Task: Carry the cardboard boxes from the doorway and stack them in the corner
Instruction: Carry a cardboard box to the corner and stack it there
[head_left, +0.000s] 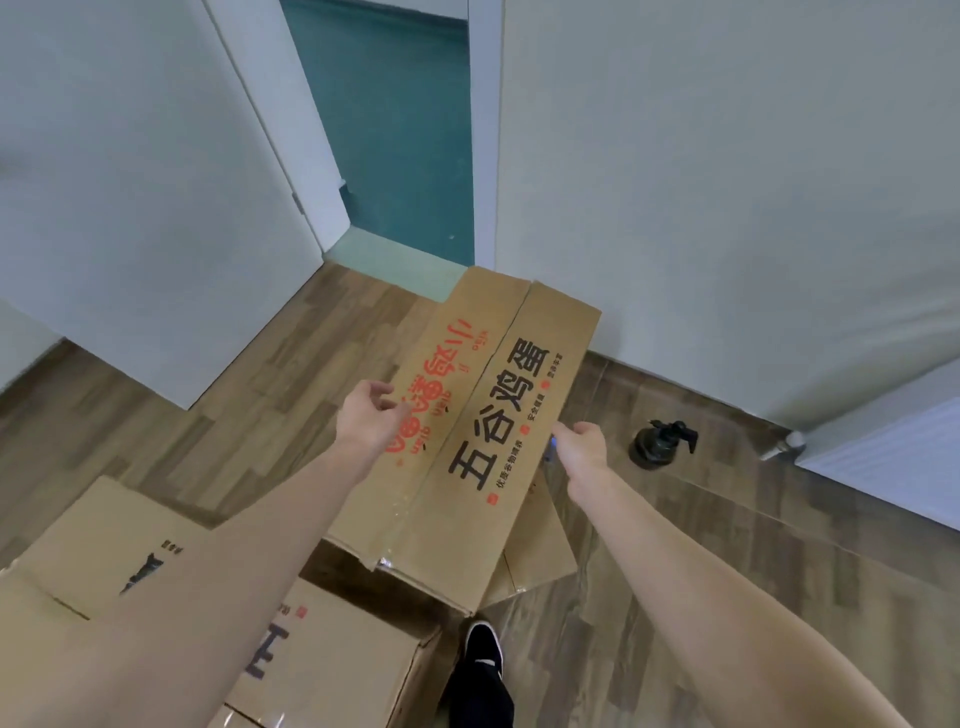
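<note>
Cardboard boxes (208, 597) crowd left; black spray bottle (660, 441) stands right.

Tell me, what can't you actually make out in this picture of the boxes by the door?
Head view only:
- Printed box: its contents, closed flaps hide them.
- Right hand: its fingertips, past the box's edge; grip unclear.
- Lower boxes: partly under the left arm and cut by the frame.
- Small black object on the floor: too small to identify.
</note>
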